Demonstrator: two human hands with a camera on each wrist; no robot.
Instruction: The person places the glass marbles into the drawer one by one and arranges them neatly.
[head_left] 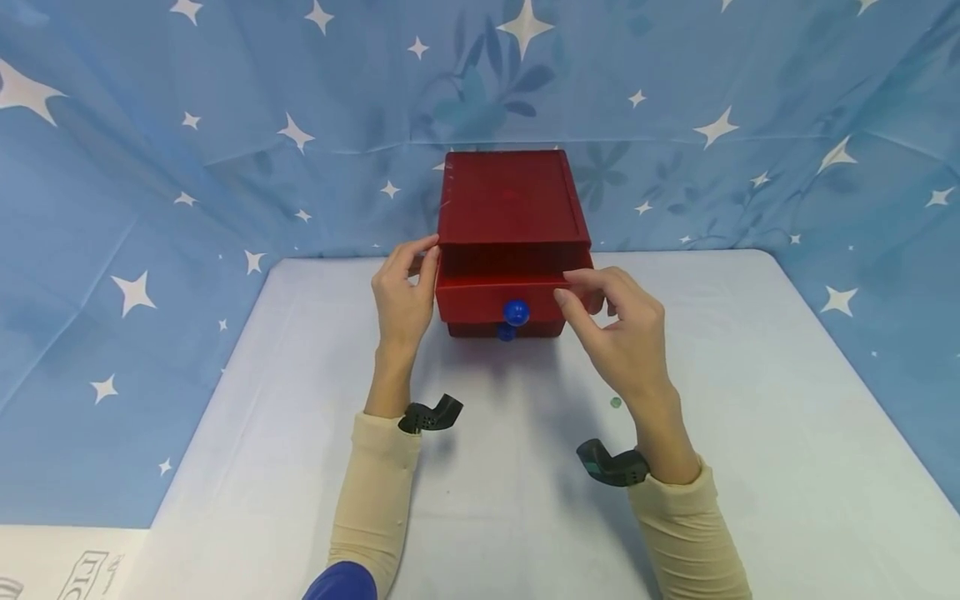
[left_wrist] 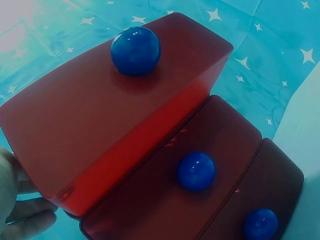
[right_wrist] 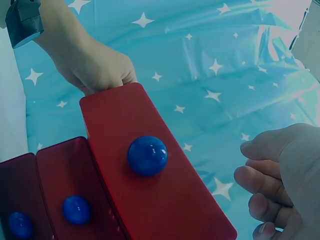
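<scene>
Right hand [head_left: 622, 325] was held loosely curved, empty, beside the red cabinet's [head_left: 513, 200] extended top drawer [head_left: 476, 304] (left hand [head_left: 407, 296], fingers fairly straight, was set opposite); drawer-sliding was judged in hand, even guidance required next.

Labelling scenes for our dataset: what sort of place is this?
Probably a staged recording setup: white rounded-corner table, creased blue star-printed sheet as backdrop, and a black curved device at each wrist.
</scene>
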